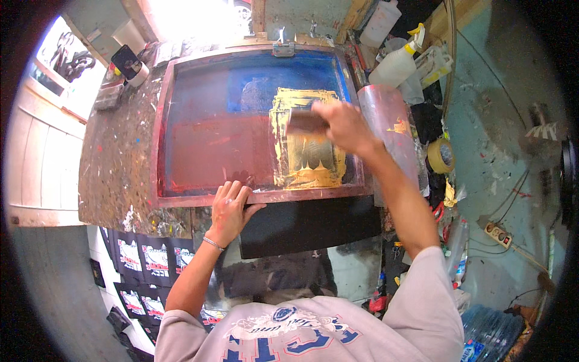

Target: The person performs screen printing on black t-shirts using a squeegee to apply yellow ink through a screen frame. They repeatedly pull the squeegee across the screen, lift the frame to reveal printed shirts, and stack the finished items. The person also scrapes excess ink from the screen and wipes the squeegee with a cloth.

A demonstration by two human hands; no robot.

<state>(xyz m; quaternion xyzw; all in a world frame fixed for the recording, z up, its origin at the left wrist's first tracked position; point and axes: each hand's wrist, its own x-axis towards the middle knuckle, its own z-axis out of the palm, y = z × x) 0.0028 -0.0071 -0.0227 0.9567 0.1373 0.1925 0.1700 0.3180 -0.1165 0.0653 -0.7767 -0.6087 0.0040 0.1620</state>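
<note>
grey shirt (392,320) lies nearest, left hand (228,210) rests, thumb splayed, on screen frame (313,193), right hand (348,128) clasps blurred squeegee (306,122)

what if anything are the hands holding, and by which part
The right hand holds a squeegee, blurred, by its right end. The left hand rests on the screen-printing frame at its near rail; whether it clasps cannot be told.

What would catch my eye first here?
Probably the bright yellow paint on the right part of the framed screen, where the right hand holds a dark, blurred tool. The left hand rests on the screen's near edge. A white, yellow-topped spray bottle shows at upper right.
</note>
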